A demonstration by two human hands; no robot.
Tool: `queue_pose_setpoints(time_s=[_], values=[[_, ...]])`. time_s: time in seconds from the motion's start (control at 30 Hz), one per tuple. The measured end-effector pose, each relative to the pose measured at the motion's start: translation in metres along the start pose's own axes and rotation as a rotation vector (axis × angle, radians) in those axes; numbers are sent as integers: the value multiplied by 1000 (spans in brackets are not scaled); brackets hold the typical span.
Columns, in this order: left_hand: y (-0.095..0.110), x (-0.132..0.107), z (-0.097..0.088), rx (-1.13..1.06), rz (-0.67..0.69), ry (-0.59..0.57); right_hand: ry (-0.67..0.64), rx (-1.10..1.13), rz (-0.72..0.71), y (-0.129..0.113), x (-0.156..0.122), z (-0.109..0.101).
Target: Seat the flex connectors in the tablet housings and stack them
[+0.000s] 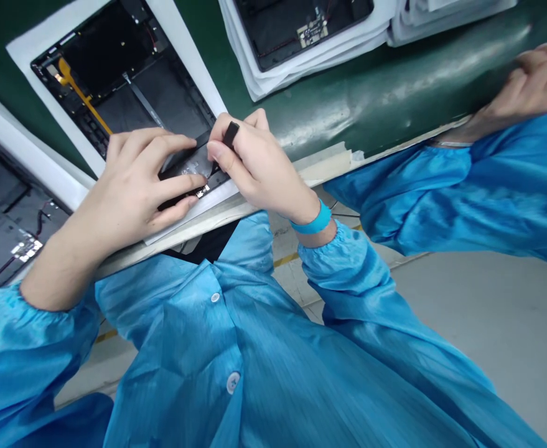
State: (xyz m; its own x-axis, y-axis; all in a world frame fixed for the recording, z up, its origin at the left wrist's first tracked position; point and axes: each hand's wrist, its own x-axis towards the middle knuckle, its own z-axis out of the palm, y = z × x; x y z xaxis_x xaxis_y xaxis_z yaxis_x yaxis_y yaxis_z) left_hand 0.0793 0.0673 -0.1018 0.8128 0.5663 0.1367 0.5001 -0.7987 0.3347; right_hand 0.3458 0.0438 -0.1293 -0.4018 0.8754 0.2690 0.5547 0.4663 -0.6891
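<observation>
A tablet housing [161, 84] lies open, with an orange flex cable [79, 87] and a grey ribbon cable [142, 101] inside it. My left hand [137, 180] rests across its near end, fingers spread and stretched out. The index finger and thumb touch down beside a small circuit board [203, 190], which they partly cover. In a pinch, my right hand [259, 162] grips a slim black tool [231, 134], probably tweezers. Its dark tip points down into the housing close to my left fingertips; the exact contact point is hidden.
A second open housing [277, 28] sits on white sheets [273, 84] at the back. Another housing [2, 218] lies at the left. All are on the green mat [310, 118]. A co-worker's hand [529, 87] rests at the bench edge on the right.
</observation>
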Motion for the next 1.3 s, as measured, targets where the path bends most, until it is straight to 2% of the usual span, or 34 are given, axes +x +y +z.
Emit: queue_pose_setpoints(time_s=[0.13,0.27,0.5,0.7,0.83,1.03,1.17,1.3], values=[[0,-1,4,-61,-11,-31,-17,-114,5,-7,1,-4],[1,-1,5,-65,-19,-39,-8,-137,26,-5,4,-4],[0,-2,7,-16,-2,-43,111,119,118,5,7,-2],[3,-1,7,-5,14,-50,85,80,161,5,9,-6],[5,-1,6,-22,5,-46,117,92,210,-1,6,-6],[10,7,-2,94,55,-68,135,128,237,-6,3,-4],[13,19,-11,191,90,-101,182,192,239,0,0,-1],[14,26,-15,199,61,-133,240,205,238,7,-2,2]])
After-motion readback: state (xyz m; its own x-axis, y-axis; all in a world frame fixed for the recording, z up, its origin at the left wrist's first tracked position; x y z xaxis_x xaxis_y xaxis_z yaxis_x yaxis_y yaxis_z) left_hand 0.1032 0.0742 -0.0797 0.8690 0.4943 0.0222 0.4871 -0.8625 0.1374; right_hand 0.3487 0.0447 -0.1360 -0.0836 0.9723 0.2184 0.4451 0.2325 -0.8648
